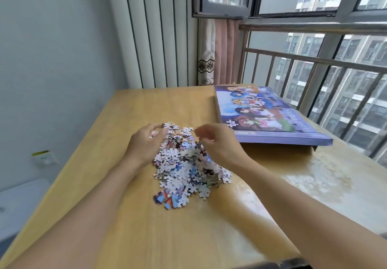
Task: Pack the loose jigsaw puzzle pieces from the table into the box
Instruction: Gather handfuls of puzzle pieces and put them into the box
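Both hands cup the puzzle-piece pile (184, 164) mid-bench. Left hand (146, 141) lies loosely spread; right hand (217, 141) curls, contents unclear. The lidded box (272, 118) lies far-right, nearer the right hand.

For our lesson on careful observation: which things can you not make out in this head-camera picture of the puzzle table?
- Inside of the box: hidden in the head view by its printed lid.
- Pieces under the left hand and right hand: covered by palms and fingers.
- Whether the right hand pinches a piece: fingers curl over, cannot tell.
- Picture on the pieces in the pile: too small.
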